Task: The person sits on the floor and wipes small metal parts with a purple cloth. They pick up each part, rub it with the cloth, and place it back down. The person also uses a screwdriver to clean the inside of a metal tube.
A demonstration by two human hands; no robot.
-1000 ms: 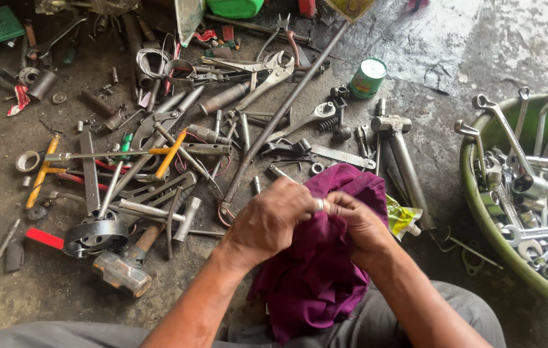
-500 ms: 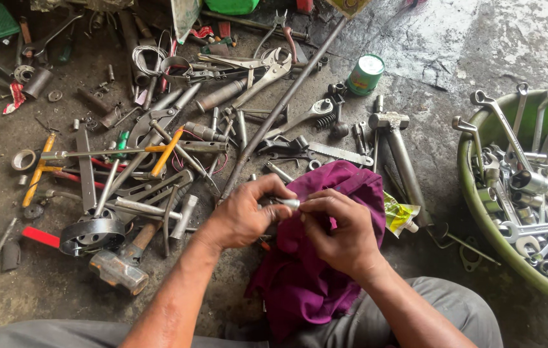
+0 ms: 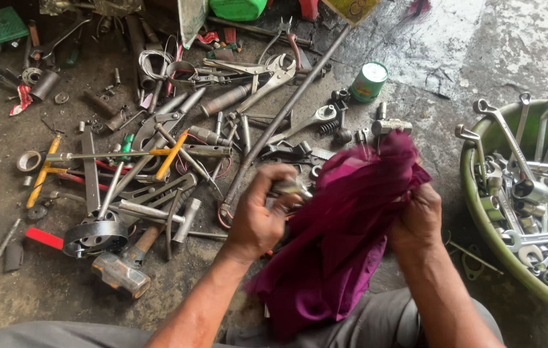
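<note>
My left hand (image 3: 262,216) grips a small shiny metal socket-like part (image 3: 291,188) between thumb and fingers, just above the floor. To its right, my right hand (image 3: 419,218) clutches a dark magenta cloth (image 3: 345,235) and lifts its upper edge, so the cloth hangs across my lap and hides the tools behind it. The cloth brushes the left hand's fingers. My grey trouser legs frame the bottom of the view.
Many tools litter the concrete floor at left: a hammer (image 3: 122,267), pliers (image 3: 267,72), a long steel rod (image 3: 287,106), a yellow-handled screwdriver (image 3: 42,169). A green basin (image 3: 480,200) full of wrenches stands at right. A small green tin (image 3: 369,81) sits beyond.
My right hand has swung right and up with the cloth, lifting it off the floor. The left hand keeps the metal part and has barely moved.
</note>
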